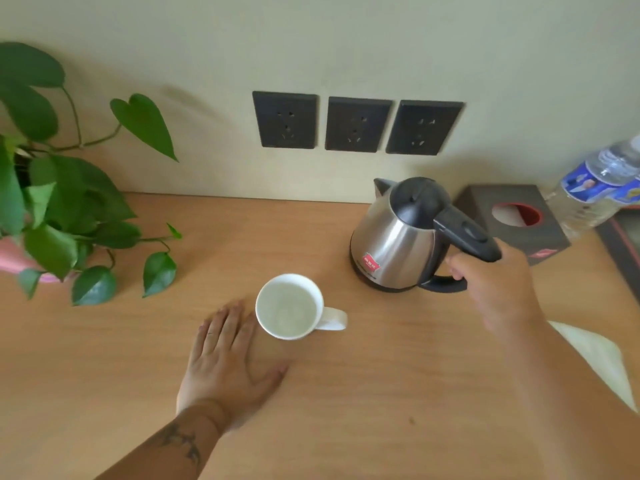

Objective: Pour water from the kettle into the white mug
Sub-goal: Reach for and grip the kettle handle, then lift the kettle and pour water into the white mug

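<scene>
Kettle (398, 244) upright on counter (381, 393), back right, spout away from mug (289, 306), which sits near, front-left; mug looks full already. Right hand (491, 282) wrapped around kettle handle. Left hand (225, 362) flat, open, fingertips beside mug. If pouring: lift level, turn spout to mug, tip slowly.

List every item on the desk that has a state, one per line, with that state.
kettle: upright on the desk, lid shut, handle gripped by the right hand
white mug: upright, appears to hold water
left hand: flat on the desk beside the mug, holding nothing
tissue box: tissue showing in its opening
water bottle: contents unclear
wall sockets: nothing plugged in
</scene>
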{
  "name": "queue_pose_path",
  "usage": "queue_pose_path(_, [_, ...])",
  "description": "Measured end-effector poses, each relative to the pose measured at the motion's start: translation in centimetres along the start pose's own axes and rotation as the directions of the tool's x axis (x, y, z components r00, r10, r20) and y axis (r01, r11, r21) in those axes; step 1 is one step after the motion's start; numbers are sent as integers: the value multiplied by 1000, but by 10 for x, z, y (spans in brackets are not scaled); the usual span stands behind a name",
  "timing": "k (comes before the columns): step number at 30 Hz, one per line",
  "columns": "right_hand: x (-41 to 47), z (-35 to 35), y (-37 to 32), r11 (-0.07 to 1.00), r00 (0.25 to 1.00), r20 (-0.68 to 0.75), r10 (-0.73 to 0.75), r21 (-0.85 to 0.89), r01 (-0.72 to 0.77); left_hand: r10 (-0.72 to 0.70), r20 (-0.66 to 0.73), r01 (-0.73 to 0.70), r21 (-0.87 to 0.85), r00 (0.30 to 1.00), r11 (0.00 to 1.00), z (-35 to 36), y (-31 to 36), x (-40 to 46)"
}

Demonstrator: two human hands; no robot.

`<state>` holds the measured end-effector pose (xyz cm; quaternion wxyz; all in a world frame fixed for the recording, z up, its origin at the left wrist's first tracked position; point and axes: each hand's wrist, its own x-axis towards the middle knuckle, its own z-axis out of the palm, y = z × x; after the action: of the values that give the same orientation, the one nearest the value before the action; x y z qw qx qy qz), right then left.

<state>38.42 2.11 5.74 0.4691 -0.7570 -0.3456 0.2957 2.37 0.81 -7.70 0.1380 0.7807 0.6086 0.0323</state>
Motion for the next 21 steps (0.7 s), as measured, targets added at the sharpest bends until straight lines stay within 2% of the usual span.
queue_pose_path(3, [-14, 6, -4, 996, 999, -30, 18, 89, -15, -6, -7, 6, -4, 1000, 1000, 0, -1, 0])
queue_pose_path(9, [-37, 4, -8, 997, 999, -33, -32, 70, 34, -14, -15, 13, -17, 1000, 1000, -2, 1, -2])
queue_pose_path(21, [-85, -26, -39, 969, 993, 78, -87, -224, 103, -30, 16, 30, -17, 999, 999, -7, 4, -4])
